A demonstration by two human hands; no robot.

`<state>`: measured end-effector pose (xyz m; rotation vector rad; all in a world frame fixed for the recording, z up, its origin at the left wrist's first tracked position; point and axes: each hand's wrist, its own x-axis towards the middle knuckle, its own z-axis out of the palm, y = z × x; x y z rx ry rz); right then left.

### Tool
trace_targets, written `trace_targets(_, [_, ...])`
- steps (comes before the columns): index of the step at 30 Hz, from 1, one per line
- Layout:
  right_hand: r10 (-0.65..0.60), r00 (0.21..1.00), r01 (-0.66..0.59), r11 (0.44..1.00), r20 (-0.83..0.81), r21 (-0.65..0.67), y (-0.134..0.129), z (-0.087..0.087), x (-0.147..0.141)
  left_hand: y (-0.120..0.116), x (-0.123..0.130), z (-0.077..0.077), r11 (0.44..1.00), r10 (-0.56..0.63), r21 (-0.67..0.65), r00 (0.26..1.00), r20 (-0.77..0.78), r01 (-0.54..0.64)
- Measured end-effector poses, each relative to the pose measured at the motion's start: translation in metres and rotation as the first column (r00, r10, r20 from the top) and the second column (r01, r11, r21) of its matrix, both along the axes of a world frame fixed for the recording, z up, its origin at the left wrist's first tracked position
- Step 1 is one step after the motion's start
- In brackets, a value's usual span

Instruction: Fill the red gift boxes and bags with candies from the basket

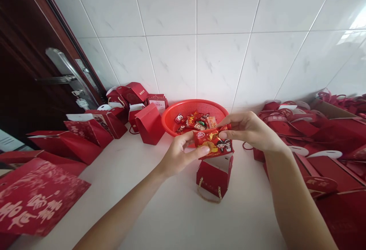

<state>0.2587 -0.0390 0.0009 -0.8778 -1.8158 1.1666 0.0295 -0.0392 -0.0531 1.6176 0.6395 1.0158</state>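
Both hands hold a red snack packet (211, 143) printed with a round biscuit and a cartoon couple. My left hand (180, 153) pinches its left side, thumb on the front. My right hand (248, 130) grips the upper right corner between thumb and fingers. Just below the packet, a small red gift box (213, 175) with a rope handle stands open at the top on the white table (171, 212). Behind the hands sits a red plastic basket (197, 104) with several wrapped sweets (198, 122) in it; the hands and packet cover part of its front rim.
Several red gift boxes and bags stand on the left, including a plain red box (149, 124) and a patterned bag (42, 196). On the right lies a heap of red boxes (309, 128). A tiled wall (220, 67) rises behind; a dark door (23, 52) with a metal handle is at left.
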Motion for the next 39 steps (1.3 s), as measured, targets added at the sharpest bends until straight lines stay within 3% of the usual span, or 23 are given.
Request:
trace_targets(4, [0.042,0.999,-0.042,0.999,-0.006,-0.023,0.000,0.001,-0.004,0.000,0.000,-0.001,0.995,0.101,0.013,0.994,0.037,-0.101])
trace_targets(11, [0.000,0.989,-0.016,0.995,-0.151,-0.102,0.005,-0.003,-0.005,0.001,0.005,-0.005,0.996,0.088,-0.012,0.987,0.132,-0.087])
trace_targets(14, [-0.032,0.989,0.012,0.991,-0.147,-0.137,0.005,-0.003,-0.007,0.003,0.007,-0.010,0.990,0.143,-0.027,0.975,0.168,-0.140])
trace_targets(19, [-0.083,0.992,0.074,0.993,-0.097,-0.088,0.001,0.000,-0.008,0.005,0.006,-0.011,0.973,0.224,-0.094,0.956,0.190,-0.210])
trace_targets(24, [-0.280,0.956,0.282,0.959,-0.086,0.013,-0.006,0.006,-0.003,0.000,0.005,-0.007,0.975,0.220,0.025,0.974,-0.054,-0.219])
trace_targets(28, [-0.377,0.926,0.374,0.923,0.012,0.094,-0.010,0.009,0.003,-0.004,0.006,-0.010,0.967,0.225,0.190,0.920,-0.321,-0.170])
trace_targets(32, [-0.396,0.904,0.354,0.904,0.159,0.239,-0.009,0.008,0.006,-0.009,0.004,-0.010,0.980,0.154,0.187,0.850,-0.503,-0.067])
trace_targets(39, [-0.299,0.877,0.187,0.934,0.377,0.305,-0.014,0.008,0.001,-0.021,-0.008,0.006,0.985,0.115,0.172,0.729,-0.675,0.004])
